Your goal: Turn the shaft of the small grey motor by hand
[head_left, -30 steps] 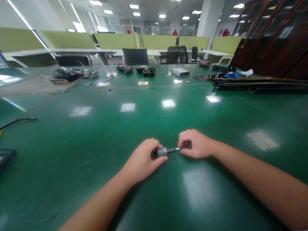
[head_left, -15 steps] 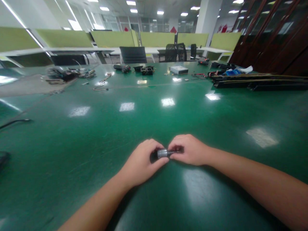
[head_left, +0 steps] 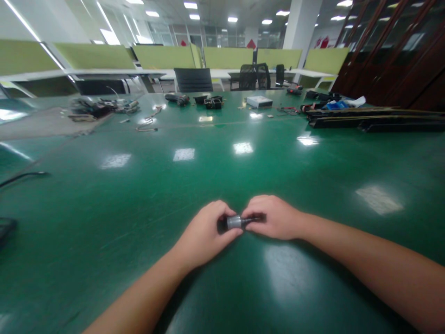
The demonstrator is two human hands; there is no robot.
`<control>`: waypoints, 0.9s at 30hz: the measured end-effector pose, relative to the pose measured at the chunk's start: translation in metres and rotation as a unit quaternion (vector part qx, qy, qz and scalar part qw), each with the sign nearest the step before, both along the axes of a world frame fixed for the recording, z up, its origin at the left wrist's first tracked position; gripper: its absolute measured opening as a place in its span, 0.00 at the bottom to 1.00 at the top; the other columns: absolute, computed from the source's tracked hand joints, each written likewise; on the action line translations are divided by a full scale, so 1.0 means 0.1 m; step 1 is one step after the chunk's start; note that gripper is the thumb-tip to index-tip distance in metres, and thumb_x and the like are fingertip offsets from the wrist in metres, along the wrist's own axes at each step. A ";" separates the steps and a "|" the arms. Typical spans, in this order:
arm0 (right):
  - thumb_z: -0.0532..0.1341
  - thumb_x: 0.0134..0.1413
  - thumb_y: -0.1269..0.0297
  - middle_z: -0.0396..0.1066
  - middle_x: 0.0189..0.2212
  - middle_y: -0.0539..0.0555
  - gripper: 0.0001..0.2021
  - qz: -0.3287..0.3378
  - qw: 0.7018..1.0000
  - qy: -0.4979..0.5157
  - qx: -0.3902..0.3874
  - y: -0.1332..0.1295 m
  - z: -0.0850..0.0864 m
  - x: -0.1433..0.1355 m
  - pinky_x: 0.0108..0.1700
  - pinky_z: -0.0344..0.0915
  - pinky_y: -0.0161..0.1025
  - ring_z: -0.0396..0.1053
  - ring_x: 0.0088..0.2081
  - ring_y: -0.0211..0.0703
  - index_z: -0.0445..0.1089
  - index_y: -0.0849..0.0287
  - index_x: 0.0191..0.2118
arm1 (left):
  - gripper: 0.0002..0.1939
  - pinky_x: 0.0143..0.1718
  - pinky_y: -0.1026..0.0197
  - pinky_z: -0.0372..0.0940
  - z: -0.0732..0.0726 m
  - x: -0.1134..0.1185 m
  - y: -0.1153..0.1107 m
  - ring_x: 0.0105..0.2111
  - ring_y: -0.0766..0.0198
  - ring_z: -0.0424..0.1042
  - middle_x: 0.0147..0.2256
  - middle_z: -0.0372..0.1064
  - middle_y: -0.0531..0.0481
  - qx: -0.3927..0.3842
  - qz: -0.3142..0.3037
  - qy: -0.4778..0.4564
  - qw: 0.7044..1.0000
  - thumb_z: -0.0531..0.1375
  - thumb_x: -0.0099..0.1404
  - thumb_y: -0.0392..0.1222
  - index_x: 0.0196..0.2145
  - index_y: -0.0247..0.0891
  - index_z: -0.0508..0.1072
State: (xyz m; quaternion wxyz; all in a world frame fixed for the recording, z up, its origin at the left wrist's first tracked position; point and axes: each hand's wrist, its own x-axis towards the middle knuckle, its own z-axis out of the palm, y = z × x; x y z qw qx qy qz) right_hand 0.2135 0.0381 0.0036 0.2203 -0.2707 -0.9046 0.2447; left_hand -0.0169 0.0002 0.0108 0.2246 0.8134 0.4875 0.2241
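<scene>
A small silver-and-black cylindrical part (head_left: 234, 222) lies sideways between my two hands, low in the middle of the head view. My left hand (head_left: 206, 234) is closed round its thick body, thumb in front and fingers behind. The black left end sits partly within that palm. At the other side, my right hand (head_left: 273, 217) pinches the thin dark end between thumb and forefinger. Blur and fingers hide the finer detail, so its exact kind cannot be told. Both hands are close to the green tabletop (head_left: 222, 181), with their fingertips nearly meeting.
Along the far side stand a pale box (head_left: 259, 101), black parts (head_left: 212, 102) and a coiled cable (head_left: 148, 123). Long black strips (head_left: 375, 119) are stacked at the right. A black cable (head_left: 24, 175) and a dark object (head_left: 6, 230) lie at the left edge.
The view has shifted very slightly. Both hands keep their hold on the cylindrical part, and the right fingers show only a tiny shift at its thin end.
</scene>
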 end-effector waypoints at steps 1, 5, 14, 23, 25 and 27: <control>0.66 0.54 0.69 0.76 0.35 0.53 0.08 0.002 1.000 0.000 0.001 0.00 0.00 0.00 0.42 0.65 0.38 0.71 0.37 0.42 0.76 0.59 0.41 | 0.11 0.40 0.55 0.65 0.00 0.00 0.00 0.38 0.57 0.71 0.37 0.72 0.49 0.000 0.000 0.000 1.000 0.66 0.61 0.46 0.38 0.40 0.72; 0.66 0.55 0.69 0.76 0.36 0.54 0.08 0.009 1.000 0.005 0.009 0.01 0.00 -0.01 0.43 0.65 0.38 0.71 0.38 0.42 0.76 0.58 0.41 | 0.11 0.40 0.55 0.65 -0.01 0.00 0.00 0.38 0.56 0.71 0.37 0.72 0.49 0.003 0.000 0.000 1.000 0.66 0.61 0.46 0.38 0.40 0.72; 0.65 0.55 0.68 0.76 0.34 0.53 0.06 0.000 1.000 0.008 0.015 0.00 -0.01 -0.01 0.40 0.64 0.37 0.71 0.35 0.41 0.77 0.59 0.40 | 0.11 0.40 0.56 0.65 0.01 0.00 0.00 0.38 0.56 0.71 0.37 0.72 0.49 0.003 0.000 0.003 1.000 0.66 0.61 0.46 0.38 0.40 0.72; 0.65 0.52 0.70 0.74 0.30 0.52 0.06 -0.008 1.000 0.016 0.005 -0.01 0.01 0.01 0.36 0.63 0.35 0.69 0.31 0.39 0.77 0.60 0.37 | 0.11 0.41 0.55 0.64 0.01 0.00 -0.01 0.39 0.56 0.71 0.38 0.71 0.49 -0.004 -0.002 0.006 1.000 0.66 0.62 0.46 0.38 0.40 0.71; 0.65 0.52 0.71 0.74 0.29 0.52 0.06 -0.010 1.000 0.017 0.002 -0.02 0.02 0.01 0.35 0.62 0.35 0.69 0.31 0.39 0.77 0.61 0.37 | 0.11 0.41 0.55 0.64 0.01 -0.01 -0.01 0.38 0.56 0.70 0.37 0.71 0.49 -0.006 -0.002 0.006 1.000 0.66 0.62 0.46 0.38 0.40 0.71; 0.65 0.51 0.71 0.74 0.29 0.52 0.06 -0.013 1.000 0.016 0.001 -0.02 0.02 0.01 0.34 0.62 0.35 0.68 0.30 0.38 0.77 0.61 0.37 | 0.11 0.41 0.55 0.64 0.01 -0.01 -0.01 0.39 0.56 0.70 0.38 0.71 0.49 -0.007 -0.002 0.004 1.000 0.66 0.62 0.46 0.38 0.40 0.71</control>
